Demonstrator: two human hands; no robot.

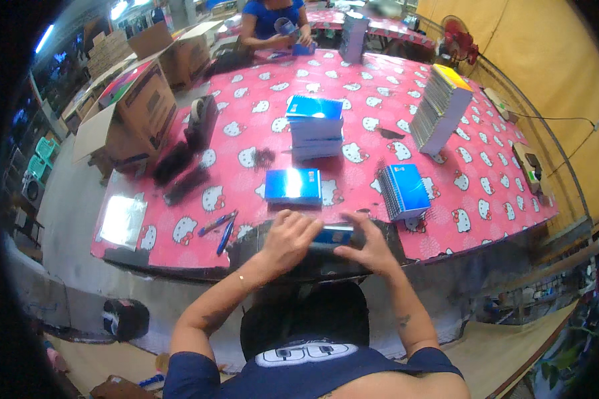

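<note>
A small blue notebook [334,235] is between my hands at the near edge of the table. My left hand [289,237] is closed over its left end, hiding that part. At the other end, my right hand [371,247] curves round the notebook, with the thumb on the near side and the fingers on the far side. Just beyond my hands lies a low stack of blue notebooks [293,186]. Another pile of blue spiral notebooks [404,191] sits to the right.
A taller notebook stack [316,130] stands mid-table, and a yellow-topped stack [440,110] at right. Pens [225,234], a clear plastic sheet [122,223] and dark bundles [174,163] lie left. Cardboard boxes [140,110] flank the table. Across it, a person in blue [273,20] handles something.
</note>
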